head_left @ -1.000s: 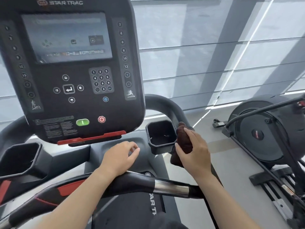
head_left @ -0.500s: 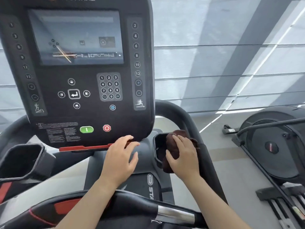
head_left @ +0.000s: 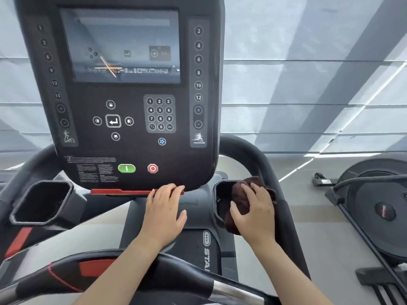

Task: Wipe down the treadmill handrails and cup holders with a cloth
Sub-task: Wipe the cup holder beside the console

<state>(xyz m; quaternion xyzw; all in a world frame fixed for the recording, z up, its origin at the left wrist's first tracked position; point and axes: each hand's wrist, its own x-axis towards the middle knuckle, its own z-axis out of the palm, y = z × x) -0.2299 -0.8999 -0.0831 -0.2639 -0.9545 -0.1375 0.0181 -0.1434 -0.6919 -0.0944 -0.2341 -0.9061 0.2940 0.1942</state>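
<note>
My right hand (head_left: 255, 212) grips a dark brown cloth (head_left: 239, 194) and presses it over the right cup holder (head_left: 218, 201), covering most of its opening. My left hand (head_left: 164, 208) lies flat with fingers apart on the grey panel just under the console, its fingertips touching the red strip (head_left: 119, 191). The left cup holder (head_left: 41, 201) sits open at the left. The right handrail (head_left: 255, 159) curves up behind the cloth. The front crossbar (head_left: 180, 280), black with a chrome section, runs under both forearms.
The big black console (head_left: 123, 95), with screen, keypad and green and red buttons, stands directly above my hands. Another exercise machine (head_left: 374, 208) stands on the floor at the right. Grey window blinds fill the background.
My right hand brought the cloth from the right handrail beside the cup holder onto the cup holder's opening. My left hand slid forward from the crossbar to the console's lower edge.
</note>
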